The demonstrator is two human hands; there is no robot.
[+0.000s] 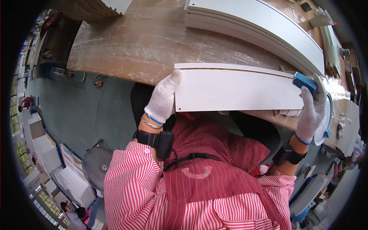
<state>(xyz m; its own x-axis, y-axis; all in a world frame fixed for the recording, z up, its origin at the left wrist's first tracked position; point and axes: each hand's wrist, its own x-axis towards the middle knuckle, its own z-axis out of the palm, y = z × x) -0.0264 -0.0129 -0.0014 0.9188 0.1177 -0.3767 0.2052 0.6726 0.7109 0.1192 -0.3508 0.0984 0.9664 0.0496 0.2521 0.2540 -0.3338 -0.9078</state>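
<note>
A long white panel (pixel 237 90) lies across in front of me, over the near edge of the table, with a narrow groove along its far side. My left hand (pixel 165 96), in a white knitted glove, grips the panel's left end. My right hand (pixel 313 109), gloved the same way, is at the right end. Its fingers are closed around a blue block-shaped tool (pixel 305 82), which sits at the far right corner of the panel. What kind of tool it is I cannot make out.
The table (pixel 130 46) has a brown, film-covered top. Beyond the panel, a stack of white panels (pixel 253 23) rests on it. Cardboard (pixel 90 9) stands at the far left. A round white thing with a blue rim (pixel 322 132) is beside my right hand. A fan (pixel 97 166) stands left.
</note>
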